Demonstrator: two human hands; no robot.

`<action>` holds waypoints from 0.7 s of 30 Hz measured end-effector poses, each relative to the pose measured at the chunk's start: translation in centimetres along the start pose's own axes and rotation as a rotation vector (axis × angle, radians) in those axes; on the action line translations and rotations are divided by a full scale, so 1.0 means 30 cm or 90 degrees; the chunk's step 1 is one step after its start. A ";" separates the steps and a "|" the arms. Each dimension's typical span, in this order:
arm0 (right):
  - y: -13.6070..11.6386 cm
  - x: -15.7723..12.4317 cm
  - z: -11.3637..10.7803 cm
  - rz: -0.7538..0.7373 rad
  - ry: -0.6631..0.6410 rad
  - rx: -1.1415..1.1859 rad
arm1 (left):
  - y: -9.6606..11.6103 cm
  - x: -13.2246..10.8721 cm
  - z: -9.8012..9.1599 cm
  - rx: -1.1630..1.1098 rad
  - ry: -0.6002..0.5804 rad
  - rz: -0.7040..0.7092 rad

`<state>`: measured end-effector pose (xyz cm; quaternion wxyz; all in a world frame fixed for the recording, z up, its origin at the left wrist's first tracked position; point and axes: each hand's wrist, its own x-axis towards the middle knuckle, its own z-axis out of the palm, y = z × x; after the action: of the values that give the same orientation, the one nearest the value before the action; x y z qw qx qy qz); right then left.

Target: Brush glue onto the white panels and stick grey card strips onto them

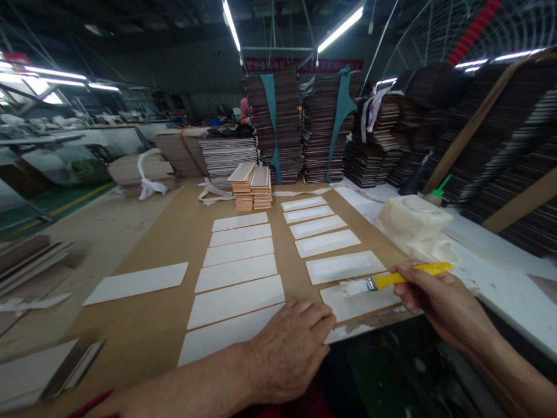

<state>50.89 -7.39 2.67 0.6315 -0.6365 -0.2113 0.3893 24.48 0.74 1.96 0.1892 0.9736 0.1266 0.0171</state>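
My right hand [439,305] is closed round the yellow handle of a paintbrush [391,280]. The brush's pale bristles rest on the nearest white card [361,303] of the right-hand column. My left hand [289,348] lies knuckles up, fingers curled down on the table's front edge, touching the nearest white card [226,335] of the middle column. Two columns of several white rectangular cards run away from me across the brown board [152,325]. One more white card [137,283] lies apart on the left.
Two short stacks of tan-edged cards [252,186] stand at the far end of the board. A lumpy white plastic-wrapped container [413,223] sits on the white surface at the right. Tall piles of dark sheets [278,125] wall the back and right. Loose boards [26,261] lie left.
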 end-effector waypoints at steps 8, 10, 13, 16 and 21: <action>0.054 -0.007 0.035 0.012 -0.060 -0.046 | -0.001 0.001 0.005 0.022 -0.006 0.013; 0.058 -0.009 0.044 0.009 -0.066 -0.056 | -0.002 0.001 0.000 0.022 -0.011 0.024; 0.062 -0.012 0.057 0.004 -0.072 -0.074 | -0.005 0.001 0.004 0.024 -0.011 0.029; 0.068 -0.009 0.060 0.001 -0.087 -0.101 | -0.010 0.003 0.018 0.028 -0.001 0.025; 0.067 0.013 0.025 -0.017 -0.092 -0.158 | -0.011 0.008 0.028 0.030 -0.001 0.022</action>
<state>50.12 -6.85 0.72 0.5361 -0.6769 -0.3111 0.3970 24.71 0.80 1.06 0.1663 0.9798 0.1100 0.0171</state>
